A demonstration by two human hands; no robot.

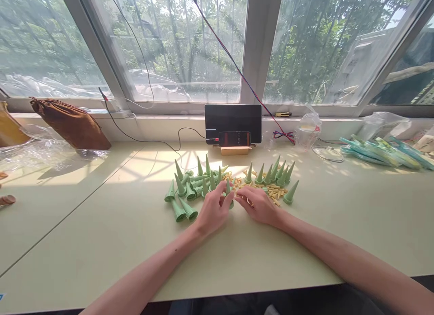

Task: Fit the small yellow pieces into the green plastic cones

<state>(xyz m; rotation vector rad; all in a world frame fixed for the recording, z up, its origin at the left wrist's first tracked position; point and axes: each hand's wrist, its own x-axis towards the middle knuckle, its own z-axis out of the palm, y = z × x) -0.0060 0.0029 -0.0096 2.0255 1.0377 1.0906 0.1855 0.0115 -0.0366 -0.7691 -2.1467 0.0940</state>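
My left hand [214, 205] is closed around a green plastic cone [228, 187] whose tip points up. Close beside it, my right hand [260, 205] has its fingertips drawn together in a pinch near the cone's lower part; what they hold, if anything, is too small to make out. Small yellow plug-like pieces [278, 191] lie in a loose pile behind and beside my right hand. To the left, several green cones [178, 211] lie on their sides or stand among one another. More green cones [269, 175] stand upright at the right, a single cone [290, 193] nearest me.
A black tablet [233, 118] and a phone [234, 138] on a small stand [236, 150] are at the table's back. A brown drawstring bag [73, 125] sits left, a plastic cup [308, 130] and teal packets [383, 153] right. A cable [149, 142] crosses the table [111, 242].
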